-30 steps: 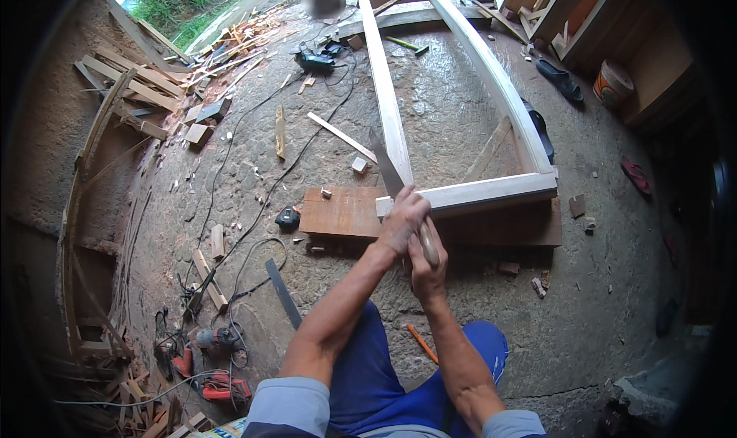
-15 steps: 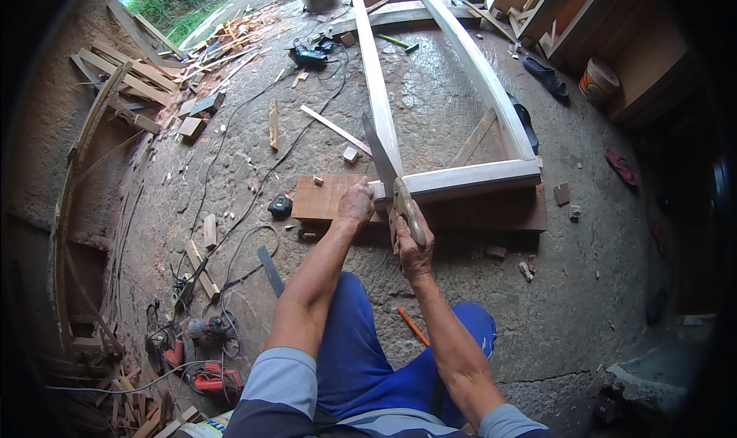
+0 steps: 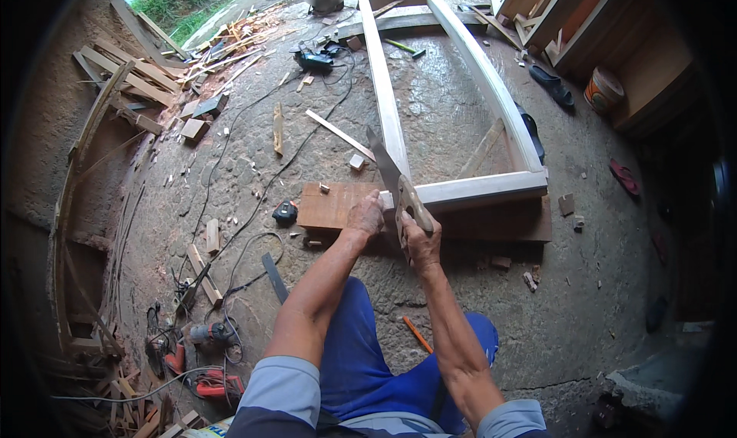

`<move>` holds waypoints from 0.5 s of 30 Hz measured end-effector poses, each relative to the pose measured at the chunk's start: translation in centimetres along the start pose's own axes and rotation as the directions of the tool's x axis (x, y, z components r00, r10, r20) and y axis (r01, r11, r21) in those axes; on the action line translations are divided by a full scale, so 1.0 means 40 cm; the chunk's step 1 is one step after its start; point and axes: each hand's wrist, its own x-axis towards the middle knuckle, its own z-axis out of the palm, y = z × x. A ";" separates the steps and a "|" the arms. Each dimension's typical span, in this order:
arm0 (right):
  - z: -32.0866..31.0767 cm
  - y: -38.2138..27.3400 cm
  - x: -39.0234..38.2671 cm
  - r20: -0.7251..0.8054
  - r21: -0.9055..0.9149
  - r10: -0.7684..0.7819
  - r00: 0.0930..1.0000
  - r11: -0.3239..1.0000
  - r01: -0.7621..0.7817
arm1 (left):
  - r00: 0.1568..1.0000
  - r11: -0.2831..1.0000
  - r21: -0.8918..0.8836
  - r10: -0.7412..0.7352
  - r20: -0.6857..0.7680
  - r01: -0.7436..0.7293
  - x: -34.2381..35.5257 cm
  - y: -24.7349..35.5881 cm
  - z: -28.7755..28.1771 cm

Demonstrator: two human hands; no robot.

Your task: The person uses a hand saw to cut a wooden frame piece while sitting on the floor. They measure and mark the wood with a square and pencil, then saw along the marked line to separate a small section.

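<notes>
My right hand (image 3: 422, 244) is closed around the wooden handle of a handsaw (image 3: 390, 164). The blade points away from me and slightly left, crossing the near left corner of a pale wooden frame (image 3: 484, 188). My left hand (image 3: 366, 217) grips the short end of the frame's near bar, just left of the blade. Under that bar lies a reddish-brown wooden block (image 3: 334, 201), which props the frame's near end. My fingers partly hide the bar's end, and the exact depth of the cut cannot be made out.
A tape measure (image 3: 285, 212) lies left of the block, near power cords. A hammer (image 3: 404, 48) rests inside the frame. Power tools (image 3: 211, 333) and wood scraps (image 3: 130, 77) lie at left. An orange pencil-like stick (image 3: 417, 333) is between my knees. A bucket (image 3: 603, 89) and sandals stand at right.
My right hand and the saw handle have shifted slightly forward against the frame. The left hand keeps its hold. The whole view has moved a little, so the scene sits lower and further right.
</notes>
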 end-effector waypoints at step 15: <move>-0.012 -0.008 0.006 -0.041 -0.127 -0.053 0.998 0.991 0.048 | 0.987 0.995 0.034 -0.094 0.133 0.090 0.014 0.065 -0.034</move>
